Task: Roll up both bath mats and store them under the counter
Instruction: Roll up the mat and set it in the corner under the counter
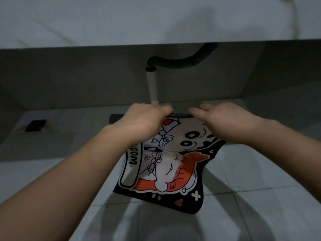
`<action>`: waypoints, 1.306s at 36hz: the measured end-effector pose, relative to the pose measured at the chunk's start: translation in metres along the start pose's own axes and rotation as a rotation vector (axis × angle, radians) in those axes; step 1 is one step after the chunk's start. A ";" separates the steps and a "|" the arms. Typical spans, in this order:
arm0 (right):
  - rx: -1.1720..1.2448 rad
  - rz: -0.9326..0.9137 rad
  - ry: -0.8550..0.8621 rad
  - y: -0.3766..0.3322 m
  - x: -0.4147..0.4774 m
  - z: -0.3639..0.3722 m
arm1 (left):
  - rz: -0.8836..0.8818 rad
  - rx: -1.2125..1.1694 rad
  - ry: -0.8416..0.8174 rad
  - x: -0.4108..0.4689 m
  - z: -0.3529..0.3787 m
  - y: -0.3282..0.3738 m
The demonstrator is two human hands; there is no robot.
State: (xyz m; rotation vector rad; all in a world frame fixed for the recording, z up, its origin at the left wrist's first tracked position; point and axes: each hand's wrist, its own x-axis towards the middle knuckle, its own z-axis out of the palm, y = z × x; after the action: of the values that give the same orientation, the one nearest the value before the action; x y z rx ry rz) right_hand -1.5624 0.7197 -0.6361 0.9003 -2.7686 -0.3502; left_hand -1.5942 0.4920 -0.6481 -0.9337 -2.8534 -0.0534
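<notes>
Gripping the bath mat (166, 171) at its far rolled edge, our left hand (140, 122) and right hand (224, 119) clench it; cartoon print, lettering unreadable, tiled floor (251, 171) beneath.

Both bare arms are reaching forward, coming in from the bottom corners and pointing toward each other. The left hand (142, 119) is lying palm down at the far edge of the bath mat (166, 173), with its fingers (164, 109) curling over that edge. The right hand (224, 117) is lying palm down just beside it at the same edge, fingers bent. The two hands are close together but not touching.
</notes>
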 end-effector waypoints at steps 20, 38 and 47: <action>-0.179 -0.253 0.223 -0.013 -0.008 -0.011 | -0.073 -0.371 -0.295 0.002 -0.027 0.001; -0.158 -0.221 0.119 -0.010 -0.010 0.000 | 0.014 -0.097 -0.175 0.008 -0.004 -0.003; -0.139 -0.288 0.183 -0.003 -0.012 -0.004 | 0.045 -0.243 -0.221 0.002 -0.002 -0.006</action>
State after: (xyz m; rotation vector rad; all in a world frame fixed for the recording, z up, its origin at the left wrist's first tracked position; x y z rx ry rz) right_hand -1.5504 0.7236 -0.6346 1.2306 -2.4192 -0.4738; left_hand -1.5993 0.4878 -0.6453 -1.1133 -3.0771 -0.3179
